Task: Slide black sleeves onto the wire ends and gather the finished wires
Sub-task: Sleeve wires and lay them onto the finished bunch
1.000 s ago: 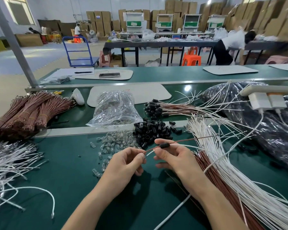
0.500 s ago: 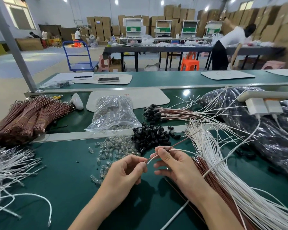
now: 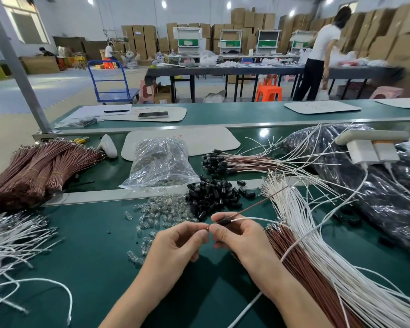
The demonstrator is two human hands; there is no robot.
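The green bench top (image 3: pixel 81 268) carries everything. Right of the pile of black sleeves (image 3: pixel 213 195) lies a dark plastic bag (image 3: pixel 376 197). Nearer the person, loose white and brown wires (image 3: pixel 341 280) fan out rightward. Far left of the pile sit banded bundles of brown wires (image 3: pixel 33 171). Behind it to the left is a clear bag (image 3: pixel 161 162), and just behind it lie finished wires (image 3: pixel 242 162) with sleeved ends. Small clear pieces (image 3: pixel 161 214) lie just beside its left edge. Just in front of the pile, the left hand (image 3: pixel 175 242) pinches a wire tip (image 3: pixel 207 229). The right hand (image 3: pixel 242 235) pinches one black sleeve (image 3: pixel 224 221), which sits on a brown wire (image 3: pixel 258 204) and a white wire (image 3: pixel 253 218).
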